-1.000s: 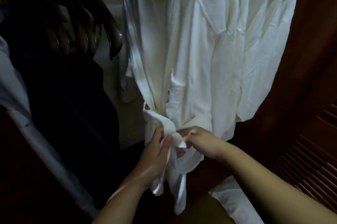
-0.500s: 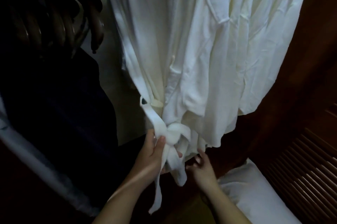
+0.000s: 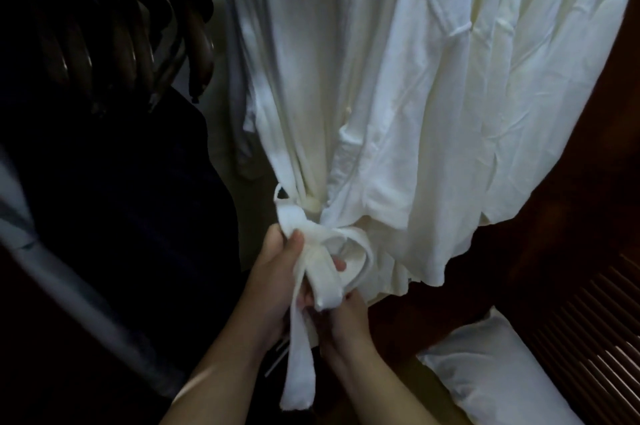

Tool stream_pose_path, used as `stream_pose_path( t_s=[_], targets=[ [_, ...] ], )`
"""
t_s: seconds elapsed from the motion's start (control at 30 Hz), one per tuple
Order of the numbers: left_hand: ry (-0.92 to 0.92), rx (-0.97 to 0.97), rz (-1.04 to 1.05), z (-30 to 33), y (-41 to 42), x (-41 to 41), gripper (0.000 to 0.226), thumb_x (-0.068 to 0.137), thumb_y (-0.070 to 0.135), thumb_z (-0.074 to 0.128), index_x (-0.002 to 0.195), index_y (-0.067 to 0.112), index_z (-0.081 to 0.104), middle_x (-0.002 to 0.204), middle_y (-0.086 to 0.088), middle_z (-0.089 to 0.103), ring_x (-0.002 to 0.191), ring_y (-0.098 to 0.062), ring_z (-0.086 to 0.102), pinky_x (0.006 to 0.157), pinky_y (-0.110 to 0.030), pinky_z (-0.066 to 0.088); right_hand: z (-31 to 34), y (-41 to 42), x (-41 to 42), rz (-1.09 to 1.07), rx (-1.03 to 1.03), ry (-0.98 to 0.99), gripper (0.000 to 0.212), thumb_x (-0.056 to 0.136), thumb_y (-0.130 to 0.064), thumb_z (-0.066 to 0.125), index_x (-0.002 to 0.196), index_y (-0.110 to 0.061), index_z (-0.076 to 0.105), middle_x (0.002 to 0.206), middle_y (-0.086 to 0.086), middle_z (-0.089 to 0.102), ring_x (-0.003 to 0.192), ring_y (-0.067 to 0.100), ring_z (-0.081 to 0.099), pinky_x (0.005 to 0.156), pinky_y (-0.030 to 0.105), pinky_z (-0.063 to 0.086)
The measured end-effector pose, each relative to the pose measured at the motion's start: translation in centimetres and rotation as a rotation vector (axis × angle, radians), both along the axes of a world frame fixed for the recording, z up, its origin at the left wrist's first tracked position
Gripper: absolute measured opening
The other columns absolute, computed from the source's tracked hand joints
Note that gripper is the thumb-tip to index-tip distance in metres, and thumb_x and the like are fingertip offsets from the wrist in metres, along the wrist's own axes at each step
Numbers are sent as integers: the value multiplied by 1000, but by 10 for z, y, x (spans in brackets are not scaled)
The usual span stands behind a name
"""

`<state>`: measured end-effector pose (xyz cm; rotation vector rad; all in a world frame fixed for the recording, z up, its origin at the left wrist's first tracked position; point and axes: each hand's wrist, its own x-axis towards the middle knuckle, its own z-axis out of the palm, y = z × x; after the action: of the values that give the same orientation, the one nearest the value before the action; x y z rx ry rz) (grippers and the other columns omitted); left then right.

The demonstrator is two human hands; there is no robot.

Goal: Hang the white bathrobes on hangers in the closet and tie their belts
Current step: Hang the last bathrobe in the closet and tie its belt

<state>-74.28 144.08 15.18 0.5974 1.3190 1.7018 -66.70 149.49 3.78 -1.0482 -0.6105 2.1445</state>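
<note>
- Tying the belt (image 3: 320,253) of the front bathrobe (image 3: 311,106) is your step now, and the knot is only half made.
- Your left hand (image 3: 277,281) grips the belt just under the waist, thumb on the front of the band and fingers curled behind it; one long end hangs down past your wrist.
- Your right hand (image 3: 346,322) is now low, under the loop. A moment ago it was up at the level of the knot and pinched the band; then it went down and reached for the short end.
- Its fingers (image 3: 337,301) seem to close on the short end that comes out of the loop, but the cloth covers the fingertips, so I cannot tell how firm the grip is.
- The loop is more open and round than before, so I judge the end has passed through and waits to be pulled tight.
- The bathrobe hangs in the closet, touching the other white bathrobes (image 3: 502,95) on its right; dark wooden hangers (image 3: 114,44) hang empty on the left.
- A white pillow (image 3: 491,379) lies low on the right.
- Next you should, I think, pull both ends apart evenly, or the knot can slip loose.
</note>
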Motion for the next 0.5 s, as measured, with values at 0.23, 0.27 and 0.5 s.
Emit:
stream_pose_path(
  t_s=[0.23,0.27,0.5],
  targets=[
    [-148,25,40,1,11,-16,35,112,20,39,138,0,50,63,-19,65,31,-9,48,33,-20,41,50,-5,4,106,-76,362,31,99,-16,56,87,-5,83,92,17,76,71,21,74,60,27,59],
    [-127,24,42,-3,13,-18,37,112,20,37,139,-3,47,60,-19,64,29,-9,42,33,-20,37,50,-2,4,104,-47,352,26,97,-13,58,86,-3,80,82,15,73,63,20,71,56,25,57],
    [59,-80,56,-18,14,-33,24,112,25,42,118,4,52,62,-10,64,37,-10,42,41,-24,35,-4,7,41,223,155,-384,13,96,-20,65,93,-7,66,71,6,65,55,13,57,47,22,42]
  ],
)
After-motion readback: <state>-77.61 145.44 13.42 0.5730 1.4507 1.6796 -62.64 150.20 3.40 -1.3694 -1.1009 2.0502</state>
